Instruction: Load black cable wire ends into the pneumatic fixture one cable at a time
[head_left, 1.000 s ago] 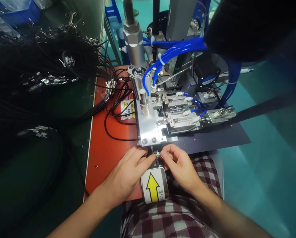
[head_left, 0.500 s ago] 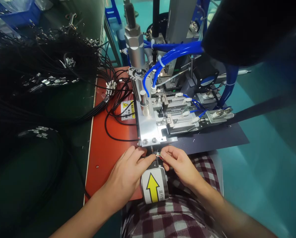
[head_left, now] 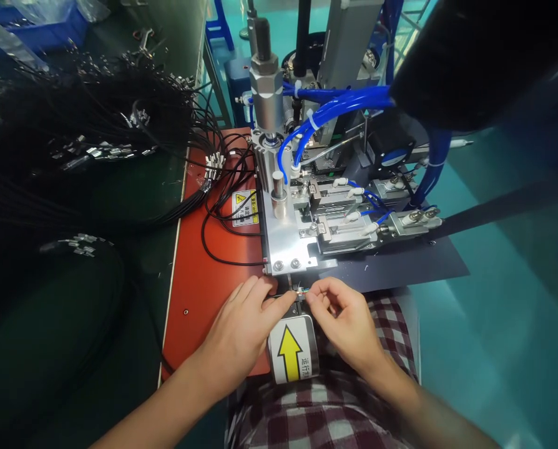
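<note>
The right hand [head_left: 347, 317] pinches thin wires [head_left: 301, 291], hiding their ends; the left hand [head_left: 245, 318] sets its thumb against them, its grip too hidden to tell.

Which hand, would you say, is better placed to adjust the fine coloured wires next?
Probably the right hand: its thumb and forefinger pinch together at the coloured wires, whereas the left hand lies flatter, with its thumb tip beside them.

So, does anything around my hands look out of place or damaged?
One thing stands out: a small pale scrap on the dark plate, just beyond your right hand, looks like stray debris. I see no clear damage, though the thin coloured wires that hand pinches are too small to judge.
</note>
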Demonstrator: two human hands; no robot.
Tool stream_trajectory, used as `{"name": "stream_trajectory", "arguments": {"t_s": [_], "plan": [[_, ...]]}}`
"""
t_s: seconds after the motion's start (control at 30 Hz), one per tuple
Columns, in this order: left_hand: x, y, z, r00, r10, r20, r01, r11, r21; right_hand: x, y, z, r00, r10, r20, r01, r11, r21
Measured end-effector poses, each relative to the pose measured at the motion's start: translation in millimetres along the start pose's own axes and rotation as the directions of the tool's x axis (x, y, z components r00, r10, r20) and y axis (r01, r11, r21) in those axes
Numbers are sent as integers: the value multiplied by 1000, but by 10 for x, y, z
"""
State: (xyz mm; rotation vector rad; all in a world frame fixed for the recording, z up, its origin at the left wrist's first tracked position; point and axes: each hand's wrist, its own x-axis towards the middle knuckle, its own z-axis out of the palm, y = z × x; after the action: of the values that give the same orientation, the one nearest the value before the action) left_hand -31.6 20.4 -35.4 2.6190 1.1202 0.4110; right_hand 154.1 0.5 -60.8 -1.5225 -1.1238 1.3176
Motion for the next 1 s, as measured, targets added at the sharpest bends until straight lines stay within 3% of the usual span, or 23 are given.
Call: {"name": "stream_trajectory", "arguments": {"t_s": [0.1, 0.17, 0.43, 0.6, 0.67, 0.77, 0.87, 1.0], "plan": [[0, 0, -6, 1000, 3, -4, -3, 1000, -4, 46, 8, -44, 986, 128, 109, -142, 982, 128], [2, -2, -5, 1000, 1, 7, -1, 1000, -7, 56, -2, -70, 981, 140, 132, -158, 978, 138], [20, -4, -4, 1000, 2, -4, -2, 1000, -2, 81, -77, 68, 997, 81, 15, -82, 992, 97], [33, 10, -29, 1000, 12, -5, -12, 1000, 5, 55, 66, 118, 987, -138, -77, 134, 989, -59], [34, 12, -32, 1000, 14, -9, -14, 1000, 7, 34, 69, 104, 982, -167, -84, 161, 984, -74], [31, 7, -30, 1000, 9, -2, -9, 1000, 14, 29, 18, 88, 997, -23, -70, 27, 998, 51], [29, 11, -33, 1000, 6, -9, -6, 999, 32, 70, -26, 80, 984, 174, 27, -175, 954, 242], [24, 86, -86, 999, -33, 25, 31, 997, 75, 138, -29, 34, 947, 255, 198, -310, 888, 340]]}}
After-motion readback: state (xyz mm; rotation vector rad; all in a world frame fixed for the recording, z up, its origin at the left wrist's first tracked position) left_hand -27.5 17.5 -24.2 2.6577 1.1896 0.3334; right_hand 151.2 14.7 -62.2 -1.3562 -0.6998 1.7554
